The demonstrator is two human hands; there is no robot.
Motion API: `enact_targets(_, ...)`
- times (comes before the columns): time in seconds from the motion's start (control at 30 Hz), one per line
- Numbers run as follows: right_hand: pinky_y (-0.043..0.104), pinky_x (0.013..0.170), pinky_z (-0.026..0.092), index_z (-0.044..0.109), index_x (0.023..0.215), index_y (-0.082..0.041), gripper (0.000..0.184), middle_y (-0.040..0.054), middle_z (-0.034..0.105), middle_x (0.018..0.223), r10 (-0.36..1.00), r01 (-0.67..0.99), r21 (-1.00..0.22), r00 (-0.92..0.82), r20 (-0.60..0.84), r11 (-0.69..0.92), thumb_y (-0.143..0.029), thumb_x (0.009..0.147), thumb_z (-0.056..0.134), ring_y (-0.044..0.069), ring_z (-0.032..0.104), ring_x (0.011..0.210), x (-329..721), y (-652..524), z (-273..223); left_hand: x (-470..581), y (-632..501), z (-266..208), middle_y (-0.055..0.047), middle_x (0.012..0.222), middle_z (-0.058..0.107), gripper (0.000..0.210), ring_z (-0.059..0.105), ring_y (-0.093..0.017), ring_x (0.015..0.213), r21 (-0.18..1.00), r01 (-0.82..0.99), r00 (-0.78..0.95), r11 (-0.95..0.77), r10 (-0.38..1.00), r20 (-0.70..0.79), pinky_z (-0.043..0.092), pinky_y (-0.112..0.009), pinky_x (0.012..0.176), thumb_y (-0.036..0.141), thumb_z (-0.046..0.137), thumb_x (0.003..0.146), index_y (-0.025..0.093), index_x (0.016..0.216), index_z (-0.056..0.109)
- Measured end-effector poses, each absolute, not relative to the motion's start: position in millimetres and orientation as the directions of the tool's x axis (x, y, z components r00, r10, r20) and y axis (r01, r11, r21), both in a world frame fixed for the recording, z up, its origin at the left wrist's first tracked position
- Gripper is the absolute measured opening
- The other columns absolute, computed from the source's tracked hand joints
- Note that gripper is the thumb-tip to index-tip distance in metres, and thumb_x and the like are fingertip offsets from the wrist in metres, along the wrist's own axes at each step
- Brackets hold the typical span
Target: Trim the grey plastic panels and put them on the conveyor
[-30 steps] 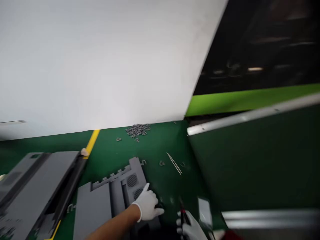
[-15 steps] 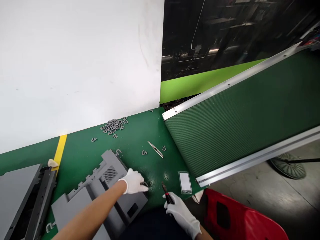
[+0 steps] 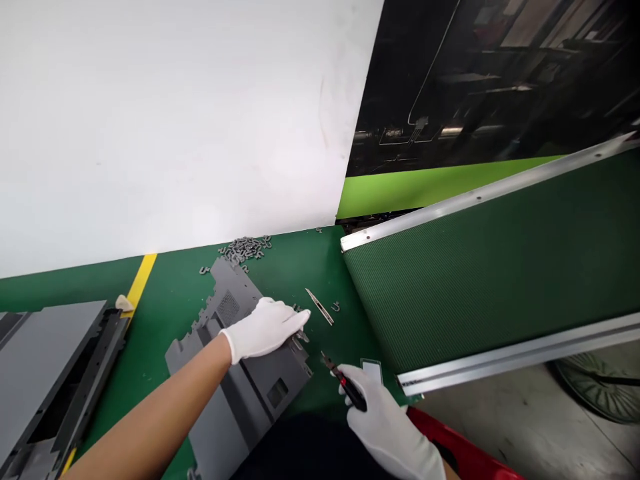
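My left hand, in a white glove, is closed at the right edge of a grey plastic panel with a small vent grid. A small grey tab or clip shows at its fingertips; how it joins the panel is hard to see. The panel looks tilted, its far end near a pile of grey hook-shaped clips. My gloved right hand grips cutting pliers with black-and-red handles, their jaws pointing up and left, apart from the panel.
A slim silver utility knife and a loose clip lie on the green table. More grey panels lie at left. A conveyor belt rises at right. A clear case and red chair are partly hidden.
The panel has shifted away from me and tilted, with my left hand at its edge. My right hand with the pliers has moved slightly right, now partly covering the clear case. The view has shifted.
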State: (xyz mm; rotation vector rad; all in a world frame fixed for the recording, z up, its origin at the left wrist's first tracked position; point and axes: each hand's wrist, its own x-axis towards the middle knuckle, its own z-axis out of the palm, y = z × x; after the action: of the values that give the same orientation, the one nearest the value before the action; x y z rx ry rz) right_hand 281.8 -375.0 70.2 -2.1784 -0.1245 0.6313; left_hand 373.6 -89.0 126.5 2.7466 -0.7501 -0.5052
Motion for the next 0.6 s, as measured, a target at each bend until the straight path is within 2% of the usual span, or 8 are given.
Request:
enact_targets(0.17, 0.037, 0.108, 0.044, 0.070, 0.126, -0.028, 0.069, 0.0049, 0.072, 0.115, 0.352, -0.023, -0.666, 0.834, -0.424, -0.746, -0.007, 0.063, 0.051, 0.026, 0.064, 0.114, 255, -375, 79, 355, -124, 100, -0.009, 0.087, 0.071, 0.030, 0.062, -0.023, 0.076, 0.366, -0.590, 0.680, -0.720, -0.687, -0.256, 0.032, -0.040, 0.075, 0.018, 0.038, 0.098, 0.022, 0.095, 0.068)
enact_targets(0.3, 0.034, 0.103, 0.047, 0.067, 0.131, -0.024, 0.075, 0.0088, 0.069, 0.123, 0.321, -0.061, -0.608, 0.806, -0.498, -0.792, -0.004, 0.060, 0.050, 0.027, 0.063, 0.114, 227, -375, 74, 347, -141, 83, -0.010, 0.083, 0.072, 0.022, 0.063, -0.023, 0.072, 0.351, -0.613, 0.667, -0.708, -0.702, -0.251, 0.030, -0.041, 0.074, 0.017, 0.046, 0.094, 0.020, 0.089, 0.067)
enact_targets(0.47, 0.036, 0.105, 0.045, 0.067, 0.128, -0.021, 0.066, 0.0097, 0.069, 0.116, 0.222, -0.080, -0.539, 0.854, -0.471, -0.839, -0.004, 0.067, 0.049, 0.027, 0.063, 0.111, 216, -371, 75, 351, -147, 76, -0.012, 0.086, 0.072, 0.018, 0.066, -0.026, 0.076, 0.361, -0.582, 0.683, -0.728, -0.679, -0.269, 0.031, -0.043, 0.077, 0.012, 0.050, 0.089, 0.017, 0.082, 0.065)
enact_targets(0.6, 0.035, 0.100, 0.047, 0.066, 0.130, -0.022, 0.063, 0.0089, 0.070, 0.114, 0.181, -0.103, -0.510, 0.860, -0.477, -0.854, -0.008, 0.070, 0.053, 0.027, 0.064, 0.109, 221, -364, 78, 354, -148, 81, -0.014, 0.088, 0.073, 0.021, 0.067, -0.029, 0.079, 0.344, -0.579, 0.670, -0.740, -0.671, -0.316, 0.032, -0.043, 0.076, 0.013, 0.047, 0.092, 0.015, 0.083, 0.066)
